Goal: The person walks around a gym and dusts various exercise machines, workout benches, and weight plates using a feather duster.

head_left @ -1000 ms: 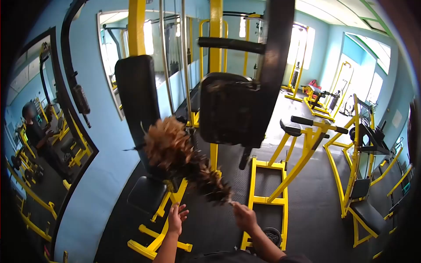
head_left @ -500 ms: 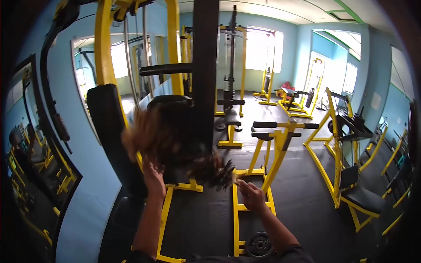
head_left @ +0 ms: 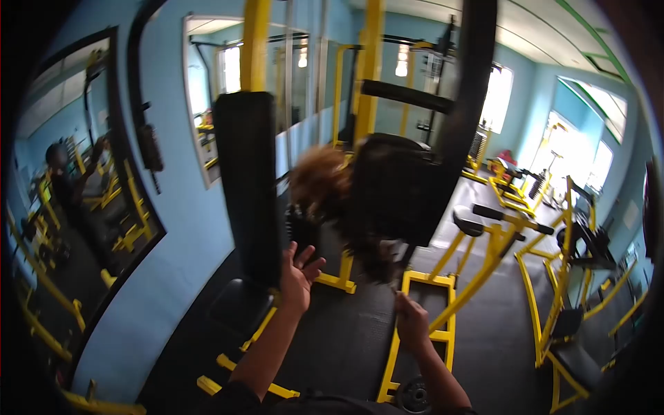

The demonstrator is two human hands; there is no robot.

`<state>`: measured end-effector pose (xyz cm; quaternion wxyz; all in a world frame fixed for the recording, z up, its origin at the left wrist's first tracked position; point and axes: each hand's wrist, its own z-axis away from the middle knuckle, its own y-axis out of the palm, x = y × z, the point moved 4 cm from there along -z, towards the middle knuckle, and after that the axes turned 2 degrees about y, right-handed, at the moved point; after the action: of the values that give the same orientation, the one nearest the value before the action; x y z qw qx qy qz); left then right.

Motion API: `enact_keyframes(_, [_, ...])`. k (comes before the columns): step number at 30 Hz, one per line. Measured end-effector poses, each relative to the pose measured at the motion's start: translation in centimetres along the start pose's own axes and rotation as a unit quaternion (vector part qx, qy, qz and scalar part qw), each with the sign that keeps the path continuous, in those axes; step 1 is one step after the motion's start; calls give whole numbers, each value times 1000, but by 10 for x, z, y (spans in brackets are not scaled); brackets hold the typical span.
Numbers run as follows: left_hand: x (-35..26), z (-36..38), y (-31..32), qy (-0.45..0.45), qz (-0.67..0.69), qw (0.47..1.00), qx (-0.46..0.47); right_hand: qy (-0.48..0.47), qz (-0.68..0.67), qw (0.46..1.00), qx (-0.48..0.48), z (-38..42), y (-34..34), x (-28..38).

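Beside the black pad of a yellow-framed gym machine, a brown feather duster rises blurred, its handle clenched in the right hand, while the left hand spreads empty near a tall backrest.

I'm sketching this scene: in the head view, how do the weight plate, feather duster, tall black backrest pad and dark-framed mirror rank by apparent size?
1. Dark-framed mirror
2. Tall black backrest pad
3. Feather duster, blurred
4. Weight plate
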<state>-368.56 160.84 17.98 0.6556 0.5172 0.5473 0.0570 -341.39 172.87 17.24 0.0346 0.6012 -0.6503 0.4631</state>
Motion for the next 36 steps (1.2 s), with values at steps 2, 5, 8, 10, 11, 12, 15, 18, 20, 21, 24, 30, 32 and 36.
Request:
enact_keyframes(2, [-20, 7, -35, -14, -27, 999, -21, 15, -4, 1000, -6, -14, 24, 27])
enact_keyframes(5, [-49, 12, -89, -34, -60, 996, -62, -49, -54, 997, 1, -48, 80, 65])
enact_keyframes(8, [-81, 16, -143, -38, -108, 987, -110, -160, -17, 986, -54, -126, 118, 132])
enact_keyframes(10, [-98, 22, -176, -35, -117, 984, -130, -156, -9, 985, -79, -187, 147, 161])
enact_keyframes(11, [-105, 24, -190, -35, -127, 982, -137, -142, 4, 986, -89, -211, 165, 163])
enact_keyframes(12, [-115, 28, -200, -31, -141, 979, -146, -144, 2, 987, -78, -219, 183, 163])
enact_keyframes(15, [-133, 43, -235, -43, -165, 971, -168, -135, 73, 988, -13, -215, 246, 142])
enact_keyframes(18, [-150, 61, -272, -57, -177, 961, -206, -157, 250, 946, 133, -118, 325, 57])
enact_keyframes(20, [-160, 76, -295, -67, -183, 950, -242, -82, 302, 908, 280, -42, 354, 7])
enact_keyframes(21, [-165, 81, -305, -67, -180, 950, -245, -43, 307, 887, 343, -15, 351, 4])
enact_keyframes(24, [-171, 96, -331, -88, -193, 931, -298, -21, 316, 877, 361, -6, 350, 5])
enact_keyframes(30, [-152, 88, -317, -110, -200, 941, -250, -120, 271, 955, -8, -151, 253, 111])
enact_keyframes(32, [-140, 80, -298, -118, -202, 947, -220, -77, 180, 977, -81, -186, 202, 147])
enact_keyframes(36, [-108, 73, -263, -134, -216, 957, -142, -45, 53, 987, -147, -181, 162, 135])
